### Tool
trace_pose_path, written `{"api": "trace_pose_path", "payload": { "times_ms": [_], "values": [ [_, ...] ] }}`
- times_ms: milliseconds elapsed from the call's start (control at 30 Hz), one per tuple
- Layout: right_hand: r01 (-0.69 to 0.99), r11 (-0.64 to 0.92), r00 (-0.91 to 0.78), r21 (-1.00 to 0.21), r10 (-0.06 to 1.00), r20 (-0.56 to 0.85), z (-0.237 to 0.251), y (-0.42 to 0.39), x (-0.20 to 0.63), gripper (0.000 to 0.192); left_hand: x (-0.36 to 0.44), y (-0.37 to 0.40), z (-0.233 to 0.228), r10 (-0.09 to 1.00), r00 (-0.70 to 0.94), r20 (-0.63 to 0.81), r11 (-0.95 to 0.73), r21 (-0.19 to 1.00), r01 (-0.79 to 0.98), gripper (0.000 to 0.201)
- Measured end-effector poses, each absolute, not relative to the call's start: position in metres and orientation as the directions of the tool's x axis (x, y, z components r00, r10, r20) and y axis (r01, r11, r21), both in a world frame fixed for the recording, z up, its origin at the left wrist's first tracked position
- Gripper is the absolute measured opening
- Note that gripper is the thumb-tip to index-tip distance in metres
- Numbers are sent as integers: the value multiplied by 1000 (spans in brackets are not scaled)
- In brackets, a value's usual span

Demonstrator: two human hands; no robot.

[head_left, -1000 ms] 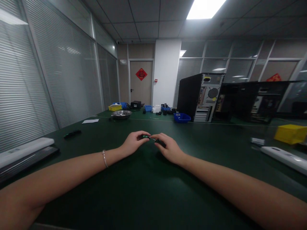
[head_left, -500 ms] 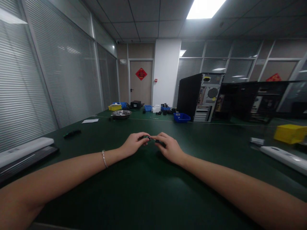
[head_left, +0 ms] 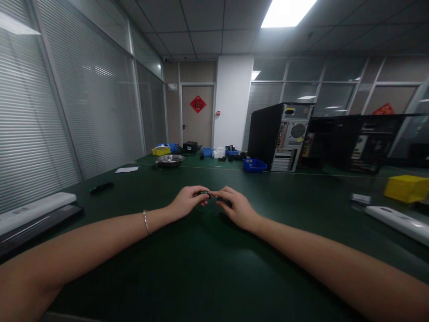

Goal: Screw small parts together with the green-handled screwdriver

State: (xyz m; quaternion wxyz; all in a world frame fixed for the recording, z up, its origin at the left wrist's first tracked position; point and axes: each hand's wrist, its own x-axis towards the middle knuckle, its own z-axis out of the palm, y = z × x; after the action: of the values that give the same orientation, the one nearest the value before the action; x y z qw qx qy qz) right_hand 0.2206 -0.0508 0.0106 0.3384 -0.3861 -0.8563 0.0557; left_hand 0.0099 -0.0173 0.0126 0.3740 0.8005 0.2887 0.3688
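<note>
Currently left hand (head_left: pixel 187 203) and right hand (head_left: pixel 234 208) meet at fingertips above the worktop (head_left: pixel 201 268), both pinching a small dark part (head_left: pixel 205 194), apparently with a short metallic pin; too small to tell. Joining looks under way, not finished. Worktop matte green; bracelet (head_left: pixel 145 222) beaded

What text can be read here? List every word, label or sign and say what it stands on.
"福": gold character on the red diamond sign on the door.
Red sign on the right glass wall: too blurred to read.
Computer tower rear labels: too small to read.
</note>
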Motion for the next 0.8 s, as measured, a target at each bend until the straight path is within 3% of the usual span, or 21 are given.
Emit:
{"api": "trace_pose_path", "payload": {
  "times_ms": [400,800],
  "values": [
    [589,713,-475,-379,686,552,12,-51,218,40,11,-16,16,764,565,310,-452,883,126,26],
    [619,692,-451,-372,701,552,17,-59,216,39,9,-7,8,802,448,394,-390,915,-106,24]
  ]
}}
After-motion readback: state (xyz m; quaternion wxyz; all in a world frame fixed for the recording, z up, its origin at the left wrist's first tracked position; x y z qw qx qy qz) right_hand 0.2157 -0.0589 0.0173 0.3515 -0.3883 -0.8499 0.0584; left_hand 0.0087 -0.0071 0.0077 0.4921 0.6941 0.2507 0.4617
